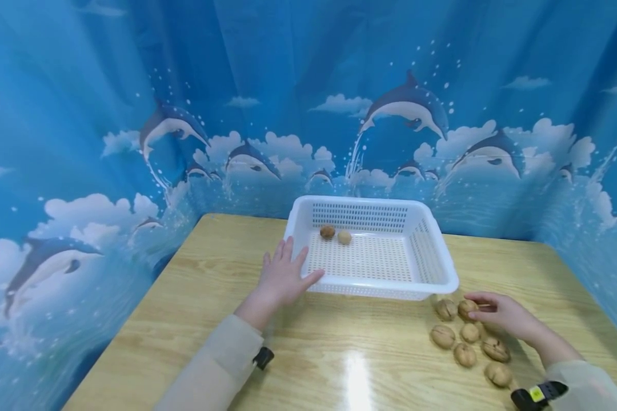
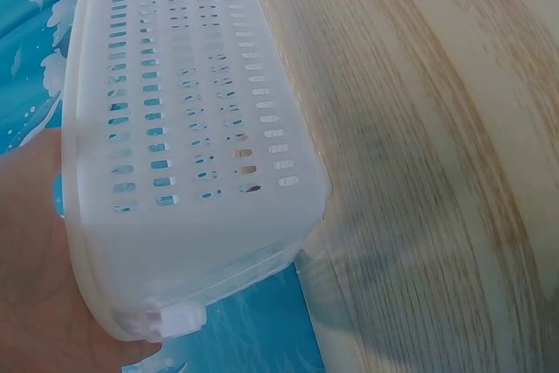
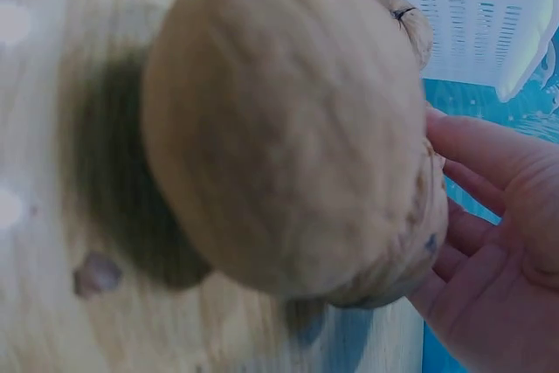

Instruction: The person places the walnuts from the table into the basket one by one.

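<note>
A white plastic basket point(image 1: 372, 288) with slotted walls stands on the table, two walnuts point(image 1: 327, 232) inside at its left. My left hand point(image 1: 283, 278) rests on the basket's near left corner, fingers spread and fairly straight. In the left wrist view, part of that hand point(image 2: 31, 259) lies along the basket rim point(image 2: 77, 172). My right hand point(image 1: 509, 315) holds a walnut point(image 1: 467, 310) between thumb and fingers at the back of a loose group. A nearer walnut point(image 3: 288, 128) fills much of the right wrist view and hides the grasped one in part.
Several other walnuts point(image 1: 465, 354) lie close together on the wooden table point(image 1: 308, 354), right of the basket and near my right hand. A small brown fragment point(image 3: 97, 274) is on the tabletop. Behind the table hangs a blue dolphin-print curtain point(image 1: 298, 85).
</note>
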`<control>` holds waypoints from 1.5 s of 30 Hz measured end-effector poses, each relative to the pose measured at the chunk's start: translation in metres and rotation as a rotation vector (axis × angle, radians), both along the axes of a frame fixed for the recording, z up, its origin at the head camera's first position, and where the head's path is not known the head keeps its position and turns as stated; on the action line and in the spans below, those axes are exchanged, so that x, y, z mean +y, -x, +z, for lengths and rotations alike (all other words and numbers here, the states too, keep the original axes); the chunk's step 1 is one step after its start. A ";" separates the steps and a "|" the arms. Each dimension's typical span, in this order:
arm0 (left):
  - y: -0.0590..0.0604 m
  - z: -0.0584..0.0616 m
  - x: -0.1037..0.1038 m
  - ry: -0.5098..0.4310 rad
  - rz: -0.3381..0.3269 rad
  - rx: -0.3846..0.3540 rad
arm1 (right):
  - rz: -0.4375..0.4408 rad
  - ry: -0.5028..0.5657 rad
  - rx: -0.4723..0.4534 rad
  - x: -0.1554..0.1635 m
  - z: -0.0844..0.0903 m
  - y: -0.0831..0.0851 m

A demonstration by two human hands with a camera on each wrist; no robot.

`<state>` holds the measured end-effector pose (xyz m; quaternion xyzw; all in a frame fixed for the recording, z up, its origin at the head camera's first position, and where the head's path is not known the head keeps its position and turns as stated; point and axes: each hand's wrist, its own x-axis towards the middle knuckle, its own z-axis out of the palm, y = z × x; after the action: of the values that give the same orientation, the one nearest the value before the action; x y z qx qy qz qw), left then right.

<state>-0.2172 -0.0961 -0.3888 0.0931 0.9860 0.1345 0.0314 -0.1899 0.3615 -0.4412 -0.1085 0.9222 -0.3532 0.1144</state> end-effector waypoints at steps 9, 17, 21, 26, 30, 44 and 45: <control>0.002 -0.001 -0.001 0.003 -0.001 -0.004 | -0.055 -0.041 0.028 0.002 0.006 -0.002; 0.002 0.001 -0.002 -0.014 -0.008 -0.002 | -0.079 0.013 0.086 -0.001 0.025 -0.005; 0.002 0.001 -0.004 -0.005 -0.008 -0.006 | -0.096 0.031 0.100 -0.003 0.036 -0.003; 0.003 0.000 -0.005 -0.003 -0.011 -0.007 | -0.105 0.039 0.108 -0.007 0.051 -0.001; 0.003 0.000 -0.003 0.001 -0.013 -0.008 | -0.101 0.028 0.107 -0.010 0.060 0.002; 0.004 -0.002 -0.002 0.012 -0.004 -0.001 | -0.064 0.042 0.130 -0.040 0.087 0.016; 0.005 -0.002 -0.003 0.014 -0.005 -0.002 | -0.059 0.050 0.126 -0.044 0.089 0.017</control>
<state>-0.2218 -0.0987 -0.3911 0.0952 0.9867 0.1276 0.0335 -0.2067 0.3178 -0.3526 -0.1060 0.9212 -0.3719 0.0427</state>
